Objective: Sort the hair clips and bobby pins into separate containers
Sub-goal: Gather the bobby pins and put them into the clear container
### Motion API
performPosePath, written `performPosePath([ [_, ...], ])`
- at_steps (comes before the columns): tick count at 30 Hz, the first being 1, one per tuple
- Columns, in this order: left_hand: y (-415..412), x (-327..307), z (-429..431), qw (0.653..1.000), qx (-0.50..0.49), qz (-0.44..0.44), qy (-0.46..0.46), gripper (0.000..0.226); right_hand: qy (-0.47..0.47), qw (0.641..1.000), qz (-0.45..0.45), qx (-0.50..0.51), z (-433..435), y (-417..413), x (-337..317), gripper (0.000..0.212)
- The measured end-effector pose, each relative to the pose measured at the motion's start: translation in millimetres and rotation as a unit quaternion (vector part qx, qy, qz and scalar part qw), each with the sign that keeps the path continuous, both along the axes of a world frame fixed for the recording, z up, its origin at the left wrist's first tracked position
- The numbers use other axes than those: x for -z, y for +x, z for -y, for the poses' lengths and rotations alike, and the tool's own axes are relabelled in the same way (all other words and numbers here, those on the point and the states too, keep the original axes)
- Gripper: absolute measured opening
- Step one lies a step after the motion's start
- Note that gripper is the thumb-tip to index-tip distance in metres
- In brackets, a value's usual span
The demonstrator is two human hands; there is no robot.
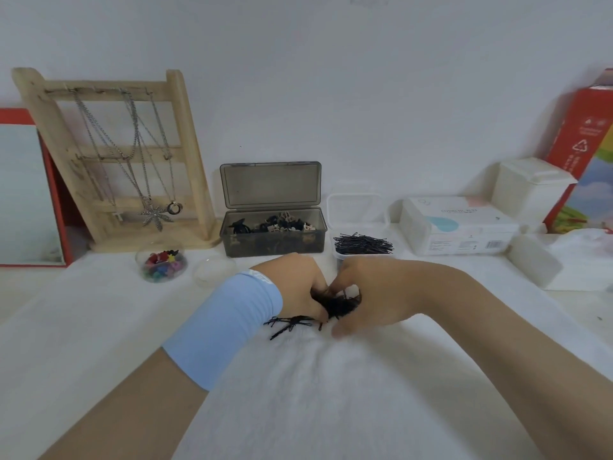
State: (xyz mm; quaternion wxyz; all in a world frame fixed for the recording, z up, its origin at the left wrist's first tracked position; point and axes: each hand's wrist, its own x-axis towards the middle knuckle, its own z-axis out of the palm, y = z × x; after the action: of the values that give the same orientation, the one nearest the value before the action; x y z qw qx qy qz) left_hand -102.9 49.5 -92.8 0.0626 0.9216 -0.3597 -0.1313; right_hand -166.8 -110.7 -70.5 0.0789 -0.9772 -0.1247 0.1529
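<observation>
A black pile of bobby pins and clips [340, 305] lies on the white cloth at the centre. My left hand [293, 282], with a light blue wristband, and my right hand [368, 293] meet over it, fingers curled into the pile and gripping it from both sides. A few loose bobby pins [288, 323] lie just left of the pile. Behind, a smoky grey box [275, 242] with its lid up holds black and beige hair clips. To its right a clear tub [363, 245] is heaped with black bobby pins.
A wooden necklace stand [116, 154] and a mirror [26, 194] stand at the back left. A small clear bowl of coloured clips [162, 263] and its lid [212, 270] sit in front. White boxes [457, 227] and a red carton [583, 154] fill the right.
</observation>
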Motion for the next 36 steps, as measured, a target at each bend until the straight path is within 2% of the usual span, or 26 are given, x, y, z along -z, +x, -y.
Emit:
performPosePath([
  [2,-1,-3,-2,1.0,0.015,-0.001,0.023,0.029,-0.034,0.999,0.008,-0.005,-1,0,0,0.061],
  [5,-4,-9,-6,0.999,0.014,-0.002,0.032,0.049,-0.045,0.998,0.033,-0.024,4,3,-2,0.045],
  [7,-6,-11,-6,0.999,-0.012,-0.025,0.018,0.066,-0.045,0.998,0.034,-0.027,11,5,-6,0.054],
  [9,-10,-11,-4,0.998,-0.028,-0.053,0.015,0.074,-0.029,0.999,0.009,-0.021,17,5,-11,0.058],
  [11,-13,-8,0,0.999,-0.009,-0.028,0.045,0.077,-0.034,0.999,-0.02,-0.017,19,3,-15,0.061],
  [13,-13,-4,2,0.999,0.009,0.01,0.045,0.064,-0.066,0.997,-0.026,-0.021,20,3,-14,0.063],
  [17,-8,0,5,1.0,0.015,0.026,0.001,0.033,-0.113,0.993,0.0,-0.032,13,5,-4,0.05],
  [21,-13,4,10,0.999,0.02,0.031,-0.007,0.03,-0.113,0.991,0.065,-0.024,12,7,-1,0.039],
  [25,-9,8,13,0.999,0.018,0.038,-0.025,0.033,-0.043,0.998,0.053,-0.007,13,7,-3,0.037],
  [28,-8,4,9,0.999,0.011,0.011,-0.038,0.053,-0.048,0.998,0.031,-0.006,17,1,-9,0.041],
  [30,-7,0,5,1.0,-0.002,0.007,-0.004,0.066,-0.068,0.998,0.004,-0.011,15,-4,-9,0.042],
  [32,-7,-1,3,1.0,-0.008,0.021,0.022,0.051,-0.074,0.997,0.004,0.0,9,-5,-4,0.04],
  [34,-7,2,6,1.0,-0.007,0.019,0.005,0.033,-0.072,0.997,0.023,0.007,4,0,4,0.038],
  [36,-9,4,9,1.0,0.0,0.017,-0.003,0.025,-0.066,0.997,0.041,0.011,3,6,7,0.029],
])
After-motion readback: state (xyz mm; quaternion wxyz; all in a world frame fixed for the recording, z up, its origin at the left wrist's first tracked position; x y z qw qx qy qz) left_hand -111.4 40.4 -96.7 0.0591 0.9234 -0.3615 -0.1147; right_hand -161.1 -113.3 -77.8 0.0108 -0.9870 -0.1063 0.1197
